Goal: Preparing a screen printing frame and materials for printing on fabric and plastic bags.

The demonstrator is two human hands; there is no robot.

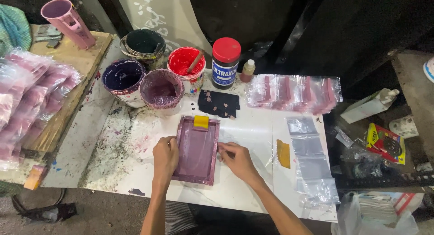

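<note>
Hands: left hand [165,157] and right hand [236,159] grip opposite edges of purple printing frame [197,150], flat on bench [246,126].
Printed: pink-marked bags [294,94] laid out behind.
Left: clear bags [309,158] unprinted.

Left hand [165,157] pressing left edge of purple screen frame [197,150]; right hand [237,160] touching right edge. Yellow squeegee [201,122] sitting at frame's 12 o'clock. Paint tubs [162,88] standing at 11 o'clock, clear bags [311,159] lying at 3 o'clock.
</note>
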